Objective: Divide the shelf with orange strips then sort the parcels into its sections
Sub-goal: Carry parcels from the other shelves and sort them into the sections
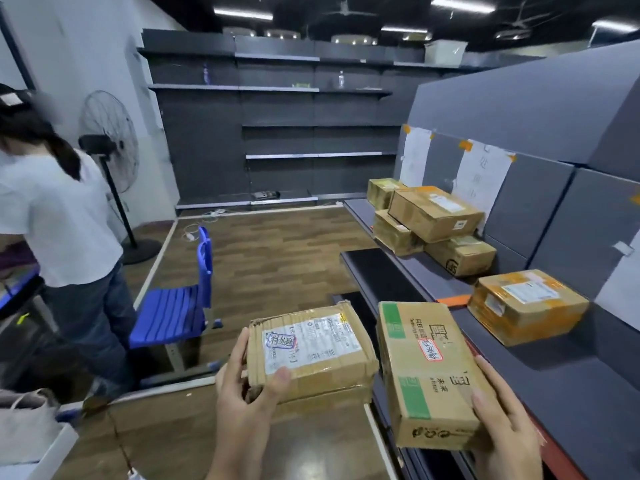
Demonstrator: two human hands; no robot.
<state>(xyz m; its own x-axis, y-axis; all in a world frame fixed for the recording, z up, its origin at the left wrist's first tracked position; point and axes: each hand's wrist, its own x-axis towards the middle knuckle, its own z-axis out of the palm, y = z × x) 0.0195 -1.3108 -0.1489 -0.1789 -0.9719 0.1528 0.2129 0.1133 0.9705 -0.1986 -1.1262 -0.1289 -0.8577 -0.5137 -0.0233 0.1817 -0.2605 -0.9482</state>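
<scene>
Fingers (pixel 242 344) around creased, seemingly cardboard parcels (pixel 308 351).

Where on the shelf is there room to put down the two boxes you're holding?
Bare shelf lies nearest, just this side of the orange-taped parcel. Another bare patch lies between the orange strip and the stack of four boxes. That stack crowds the far end. The left hand and right hand each hold a box.

Bright ceiling tube lights (pixel 242 13) overhead, wide-angle bending at edges, slight softness throughout.
</scene>
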